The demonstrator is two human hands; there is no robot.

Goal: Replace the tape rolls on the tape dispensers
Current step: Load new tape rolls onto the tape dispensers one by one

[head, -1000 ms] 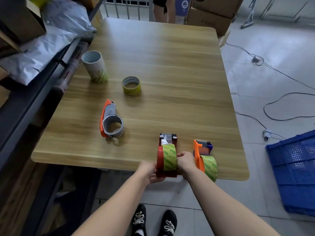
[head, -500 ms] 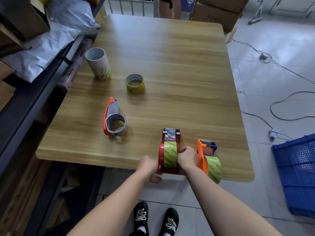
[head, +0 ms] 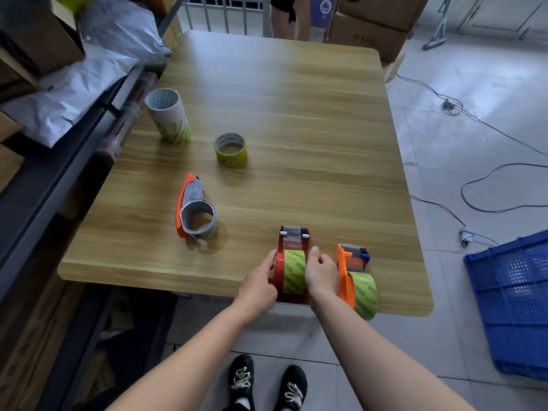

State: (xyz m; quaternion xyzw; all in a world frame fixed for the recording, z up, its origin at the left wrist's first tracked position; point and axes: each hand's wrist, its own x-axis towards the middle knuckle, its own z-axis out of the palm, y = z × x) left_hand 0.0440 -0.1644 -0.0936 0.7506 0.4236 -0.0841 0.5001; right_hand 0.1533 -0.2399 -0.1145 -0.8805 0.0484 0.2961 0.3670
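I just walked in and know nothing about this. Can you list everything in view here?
table: 1, light wood, centre
red tape dispenser: 1, red with green roll, upright at near edge
orange tape dispenser: 1, orange with green roll, right of the red one
grey tape dispenser: 1, grey and orange, on its side, left of middle
tape roll: 1, yellow-green, lying flat mid-table
tube: 1, whitish, green at base, standing far left
crate: 1, blue, floor at right
cables: several, dark, floor at right
boxes: several, brown, beyond the table
bags: several, pale, shelf at left
shoes: 2, black, floor below
left hand: 1, grips the red dispenser's left side
right hand: 1, holds its right side
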